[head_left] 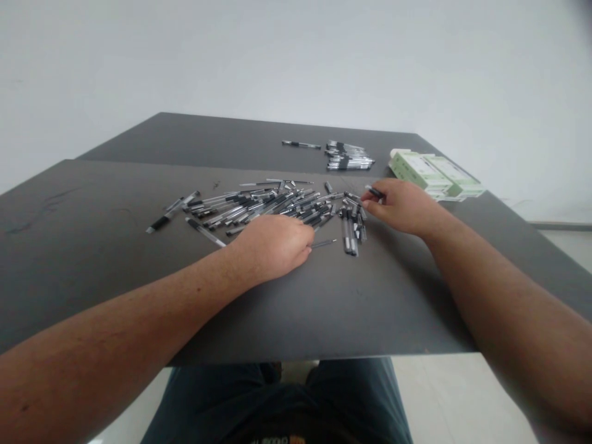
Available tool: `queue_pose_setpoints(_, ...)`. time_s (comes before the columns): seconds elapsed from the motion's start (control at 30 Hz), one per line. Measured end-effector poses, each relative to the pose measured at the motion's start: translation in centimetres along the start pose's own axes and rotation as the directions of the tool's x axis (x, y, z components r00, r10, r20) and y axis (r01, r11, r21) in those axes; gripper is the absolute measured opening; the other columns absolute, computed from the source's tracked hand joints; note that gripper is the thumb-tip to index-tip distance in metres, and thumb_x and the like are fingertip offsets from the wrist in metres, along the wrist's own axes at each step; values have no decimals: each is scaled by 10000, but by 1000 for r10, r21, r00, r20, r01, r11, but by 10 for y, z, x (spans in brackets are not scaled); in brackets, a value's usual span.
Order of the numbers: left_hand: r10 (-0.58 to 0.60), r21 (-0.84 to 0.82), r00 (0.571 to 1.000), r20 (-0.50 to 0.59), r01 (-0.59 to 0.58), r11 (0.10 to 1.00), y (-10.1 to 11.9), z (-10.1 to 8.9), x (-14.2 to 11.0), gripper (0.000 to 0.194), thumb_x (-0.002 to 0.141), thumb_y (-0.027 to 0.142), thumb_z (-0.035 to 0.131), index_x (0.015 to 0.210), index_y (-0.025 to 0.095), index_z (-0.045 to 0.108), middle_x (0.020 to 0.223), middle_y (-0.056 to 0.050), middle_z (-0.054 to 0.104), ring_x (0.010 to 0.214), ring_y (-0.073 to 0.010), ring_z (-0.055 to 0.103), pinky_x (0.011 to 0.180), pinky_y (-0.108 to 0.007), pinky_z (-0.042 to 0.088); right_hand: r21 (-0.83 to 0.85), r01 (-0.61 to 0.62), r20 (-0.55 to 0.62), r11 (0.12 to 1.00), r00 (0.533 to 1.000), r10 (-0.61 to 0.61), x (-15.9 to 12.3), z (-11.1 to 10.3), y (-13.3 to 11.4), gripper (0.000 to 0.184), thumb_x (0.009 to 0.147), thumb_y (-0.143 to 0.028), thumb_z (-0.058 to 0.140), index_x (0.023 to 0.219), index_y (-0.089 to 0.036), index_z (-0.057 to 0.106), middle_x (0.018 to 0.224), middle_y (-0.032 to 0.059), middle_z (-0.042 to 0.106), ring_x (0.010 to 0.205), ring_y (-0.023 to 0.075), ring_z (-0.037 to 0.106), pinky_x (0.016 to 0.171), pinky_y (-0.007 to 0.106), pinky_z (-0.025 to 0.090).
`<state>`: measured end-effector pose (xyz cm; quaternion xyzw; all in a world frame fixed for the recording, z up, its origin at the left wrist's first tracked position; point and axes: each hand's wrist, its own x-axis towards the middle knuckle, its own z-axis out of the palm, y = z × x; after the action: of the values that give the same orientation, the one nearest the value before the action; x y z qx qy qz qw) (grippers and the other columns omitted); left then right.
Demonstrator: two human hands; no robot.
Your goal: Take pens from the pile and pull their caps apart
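My left hand [280, 245] is closed, low over the near side of a pile of gel pens [259, 206]. A thin pen refill [324, 243] sticks out to the right from its fingers, which are partly hidden from me. Farther right, my right hand [400, 202] pinches a clear-and-black pen part [375, 192]; the rest of that piece is covered by the palm. Just left of and below this hand lies a small heap of clear pen caps [359, 225]. Beside the caps, a few pen barrels [349, 234] point toward me.
Sorted pens [349, 157] lie in a bundle at the back, with a single pen [300, 145] to their left. Green and white boxes [428, 172] rest at the back right. A few pens [166, 216] are scattered left of the pile on the dark table [92, 246].
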<state>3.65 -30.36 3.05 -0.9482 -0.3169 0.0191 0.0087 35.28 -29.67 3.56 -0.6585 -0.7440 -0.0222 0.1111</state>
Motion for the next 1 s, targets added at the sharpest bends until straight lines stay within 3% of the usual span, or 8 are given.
queue_pose_setpoints(0.13, -4, 9, 999, 41, 4, 1000, 8, -8, -5, 199, 1024, 285, 620, 933, 231, 789, 1003, -69, 855, 983, -307, 815, 696, -378, 497, 17, 5, 0, 1000, 1000, -5, -1, 1, 2, 216, 983, -374, 649, 999, -231, 809, 991, 110, 848, 898, 306, 765, 792, 408, 517)
queue_pose_setpoints(0.27, 72, -2, 997, -7, -72, 997, 13, -10, -10, 130, 952, 244, 677, 860, 222, 765, 941, -64, 820, 890, -271, 789, 614, -358, 428, 16, 22, -10, 1000, 1000, -22, -1, 2, 4, 228, 997, -397, 640, 985, -239, 804, 961, 103, 838, 854, 294, 746, 754, 401, 507)
queue_pose_setpoints(0.4, 164, -22, 985, -56, -165, 986, 13, -5, -11, 132, 1036, 258, 701, 1003, 213, 820, 1056, -76, 820, 956, -256, 786, 662, -355, 474, 47, 16, -23, 999, 1000, -15, -2, 3, 6, 251, 996, -410, 645, 1009, -238, 828, 939, 104, 829, 831, 295, 739, 749, 406, 513)
queue_pose_setpoints(0.5, 207, -1, 976, -61, -207, 978, 13, -1, -11, 157, 1074, 216, 685, 984, 207, 813, 1007, -69, 805, 915, -241, 773, 655, -359, 461, 61, 14, -39, 998, 999, -11, -2, 3, 6, 244, 982, -407, 659, 1011, -245, 840, 933, 100, 824, 849, 296, 740, 777, 406, 528)
queue_pose_setpoints(0.7, 233, 46, 965, -118, -229, 972, 18, 3, -13, 191, 1079, 180, 668, 928, 210, 781, 934, -58, 768, 864, -243, 750, 588, -376, 392, 69, 11, -24, 998, 1000, -10, -1, 5, 5, 274, 979, -429, 647, 1026, -243, 843, 941, 100, 819, 860, 296, 751, 803, 408, 543)
queue_pose_setpoints(1.0, 254, 48, 954, -162, -249, 967, 21, 4, -11, 84, 1018, 205, 726, 945, 191, 763, 979, -78, 789, 949, -268, 774, 655, -386, 494, 69, 17, -11, 997, 1000, -16, -2, 5, 2, 291, 970, -441, 628, 992, -229, 826, 917, 104, 815, 818, 292, 745, 759, 400, 527)
